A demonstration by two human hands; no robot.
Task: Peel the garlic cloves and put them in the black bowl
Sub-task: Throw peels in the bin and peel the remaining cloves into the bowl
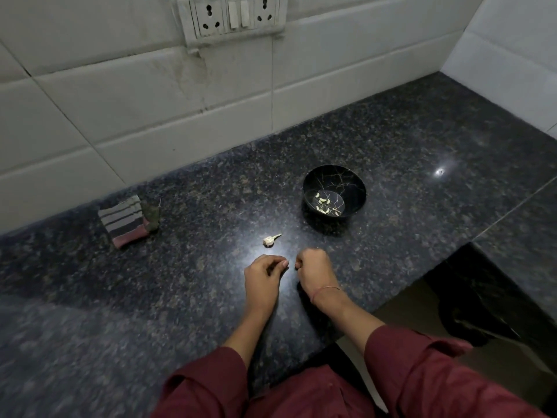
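Observation:
My left hand (265,274) hovers low over the dark counter with its fingers curled. Thumb and fingertips pinch a small pale bit that looks like a garlic clove (285,263). My right hand (313,268) is just to its right, a small gap apart. It is seen from the back with fingers curled under, and nothing shows in it. A garlic head remnant (271,240) with its stem lies on the counter just beyond my hands. The black bowl (355,188) stands farther back right and holds several peeled cloves (324,203).
A folded striped cloth (125,220) lies at the left near the tiled wall (180,95). A socket and switch panel (235,16) is on the wall above. The granite counter (150,282) has a front edge that steps back at the lower right (422,276).

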